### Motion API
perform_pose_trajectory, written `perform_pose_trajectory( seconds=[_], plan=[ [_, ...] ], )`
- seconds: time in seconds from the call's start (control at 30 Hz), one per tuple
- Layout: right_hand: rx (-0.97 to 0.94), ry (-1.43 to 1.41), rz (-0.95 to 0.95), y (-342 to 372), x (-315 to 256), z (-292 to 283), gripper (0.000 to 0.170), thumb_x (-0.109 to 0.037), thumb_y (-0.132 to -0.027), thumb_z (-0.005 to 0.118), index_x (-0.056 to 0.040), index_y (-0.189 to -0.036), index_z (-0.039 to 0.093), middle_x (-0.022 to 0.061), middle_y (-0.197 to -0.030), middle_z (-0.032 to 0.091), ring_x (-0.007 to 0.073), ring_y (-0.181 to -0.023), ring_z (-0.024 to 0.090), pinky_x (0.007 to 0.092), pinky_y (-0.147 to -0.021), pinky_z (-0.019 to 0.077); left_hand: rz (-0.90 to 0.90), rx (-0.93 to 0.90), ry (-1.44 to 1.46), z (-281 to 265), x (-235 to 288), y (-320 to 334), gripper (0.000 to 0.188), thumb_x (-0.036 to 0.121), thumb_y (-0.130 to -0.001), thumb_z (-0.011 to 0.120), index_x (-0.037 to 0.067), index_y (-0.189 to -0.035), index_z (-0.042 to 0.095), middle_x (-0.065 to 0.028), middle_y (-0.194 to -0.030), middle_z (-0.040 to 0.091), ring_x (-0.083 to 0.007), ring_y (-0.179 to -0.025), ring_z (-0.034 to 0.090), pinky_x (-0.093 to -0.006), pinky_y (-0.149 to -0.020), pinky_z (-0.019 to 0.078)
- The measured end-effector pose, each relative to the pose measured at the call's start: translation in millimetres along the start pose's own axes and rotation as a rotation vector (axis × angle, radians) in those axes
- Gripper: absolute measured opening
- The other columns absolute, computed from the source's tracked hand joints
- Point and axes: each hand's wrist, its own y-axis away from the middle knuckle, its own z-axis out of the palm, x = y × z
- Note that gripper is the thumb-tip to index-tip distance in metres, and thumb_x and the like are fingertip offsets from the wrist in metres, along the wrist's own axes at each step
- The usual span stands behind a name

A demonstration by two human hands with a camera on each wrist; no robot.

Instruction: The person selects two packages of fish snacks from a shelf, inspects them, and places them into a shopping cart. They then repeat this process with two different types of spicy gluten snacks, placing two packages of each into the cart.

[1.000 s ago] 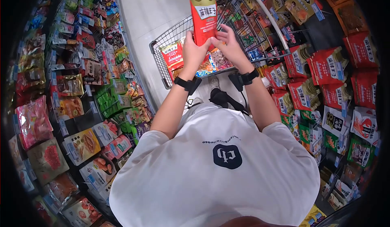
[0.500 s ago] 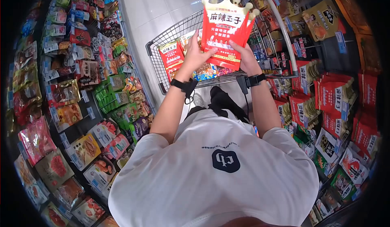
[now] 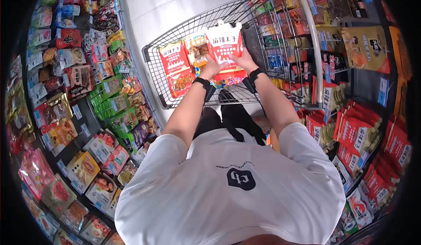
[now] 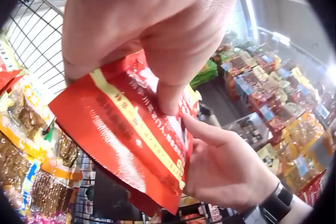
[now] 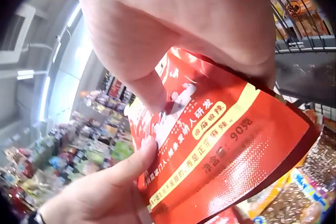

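Both hands hold a red snack packet (image 3: 226, 47) with a pale crown-shaped top over the shopping cart (image 3: 164, 107). My left hand (image 3: 211, 68) grips its left side, thumb across the printed front in the left wrist view. On the opposite edge, my right hand (image 3: 245, 62) grips it with the thumb also on the front. The fingers behind the packet (image 5: 231, 155) are mostly hidden. Left of it in the cart lie another red packet (image 3: 174, 60) of the same look and an orange-and-white packet of brown snacks (image 3: 199, 50).
Shelves of hanging snack bags (image 3: 112, 91) line the left side. More red crown-topped packets (image 3: 357, 126) hang on the right rack. The cart's grey handle bar (image 3: 313, 39) runs along its right end. Pale tiled floor (image 3: 144, 8) shows beyond the cart.
The packet was tilted and raised above the cart, then turned face-on, with a second crown-topped packet showing behind it. Both hands have since lowered into the cart with it.
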Motion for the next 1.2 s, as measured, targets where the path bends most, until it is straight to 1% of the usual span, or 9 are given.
perform_pose_trajectory(
  seconds=[0.27, 0.4, 0.43, 0.57, 0.63, 0.7, 0.9, 1.13, 1.2],
  plan=[
    [0.02, 0.217, 0.258, -53.8, 112.7, -0.9, 0.051, -0.007, -0.071, 0.08, 0.0034, -0.115, 0.056, 0.0138, -0.112, 0.064, 0.0222, -0.102, 0.062, 0.0335, -0.089, 0.0491, -0.433, -0.123, 0.181, 37.1, -57.8, -40.2, 0.059, 0.006, -0.082, 0.067, -0.004, -0.13, 0.034, -0.0178, -0.124, 0.054, -0.0255, -0.115, 0.055, -0.0352, -0.098, 0.044],
    [0.031, 0.381, 0.215, -77.1, 173.9, 4.6, 0.051, -0.01, -0.072, 0.079, 0.0048, -0.115, 0.055, 0.0162, -0.113, 0.063, 0.0222, -0.103, 0.062, 0.0343, -0.09, 0.0488, -0.562, -0.091, -0.073, 56.0, -96.9, -57.6, 0.064, 0.012, -0.08, 0.069, -0.006, -0.131, 0.034, -0.0202, -0.124, 0.055, -0.0277, -0.115, 0.055, -0.0353, -0.097, 0.044],
    [-0.127, 0.288, 0.239, -80.6, 179.2, -0.4, 0.061, -0.015, -0.072, 0.08, 0.007, -0.12, 0.049, 0.0196, -0.119, 0.06, 0.025, -0.108, 0.06, 0.0347, -0.092, 0.048, -0.496, -0.108, -0.053, 58.2, -100.9, -56.0, 0.067, 0.016, -0.08, 0.069, -0.008, -0.132, 0.034, -0.0219, -0.125, 0.054, -0.0286, -0.115, 0.055, -0.0355, -0.097, 0.0439],
    [-0.041, 0.502, 0.521, -53.6, 151.9, 1.0, 0.083, -0.027, -0.073, 0.079, 0.0105, -0.129, 0.031, 0.028, -0.127, 0.052, 0.0335, -0.121, 0.052, 0.0372, -0.101, 0.0422, -0.544, -0.149, -0.321, 71.3, -139.7, -61.9, 0.05, 0.012, -0.082, 0.064, -0.007, -0.125, 0.046, -0.0196, -0.117, 0.061, -0.0308, -0.108, 0.06, -0.0356, -0.092, 0.0469],
    [-0.035, 0.502, 0.55, -48.8, 140.5, 4.5, 0.082, -0.027, -0.073, 0.079, 0.0107, -0.128, 0.031, 0.0288, -0.128, 0.051, 0.0336, -0.122, 0.051, 0.0376, -0.102, 0.0411, -0.314, -0.22, -0.25, 75.0, -196.7, -72.6, 0.033, 0.009, -0.084, 0.059, -0.003, -0.114, 0.058, -0.0152, -0.107, 0.066, -0.0291, -0.1, 0.064, -0.0362, -0.085, 0.0507],
    [0.004, 0.508, 0.529, -48.4, 137.8, 5.7, 0.076, -0.023, -0.073, 0.079, 0.0084, -0.123, 0.031, 0.03, -0.124, 0.053, 0.0376, -0.117, 0.055, 0.0396, -0.099, 0.0445, -0.386, -0.212, -0.093, 70.6, -216.6, -75.2, 0.026, 0.009, -0.084, 0.057, -0.001, -0.109, 0.061, -0.0135, -0.104, 0.067, -0.0264, -0.097, 0.065, -0.0357, -0.082, 0.0518],
    [-0.026, 0.43, 0.497, -45.8, 132.7, -4.2, 0.073, -0.023, -0.074, 0.076, 0.0095, -0.125, 0.035, 0.027, -0.122, 0.055, 0.0347, -0.115, 0.057, 0.0354, -0.098, 0.0444, -0.746, -0.111, 0.238, 44.4, -106.5, -49.0, 0.03, 0.015, -0.091, 0.054, 0.0, -0.117, 0.048, -0.0156, -0.106, 0.063, -0.0277, -0.097, 0.064, -0.0387, -0.084, 0.0552],
    [-0.02, 0.553, 0.415, -57.4, 179.7, 3.0, 0.059, -0.018, -0.077, 0.071, 0.0067, -0.125, 0.047, 0.0249, -0.123, 0.058, 0.0305, -0.111, 0.06, 0.037, -0.096, 0.0461, -0.697, -0.195, 0.408, 4.5, -88.0, -31.8, 0.033, 0.02, -0.094, 0.053, -0.001, -0.119, 0.046, -0.0195, -0.105, 0.063, -0.0286, -0.095, 0.065, -0.0388, -0.085, 0.0551],
    [-0.2, 0.502, 0.308, -86.2, 230.7, 3.1, 0.053, -0.017, -0.079, 0.069, 0.0084, -0.121, 0.052, 0.0253, -0.121, 0.06, 0.0294, -0.11, 0.061, 0.0368, -0.093, 0.0468, -0.678, -0.184, 0.411, -9.0, -84.4, -22.1, 0.033, 0.022, -0.094, 0.053, -0.001, -0.117, 0.048, -0.0182, -0.101, 0.064, -0.0269, -0.091, 0.066, -0.0369, -0.082, 0.0558]
  ],
)
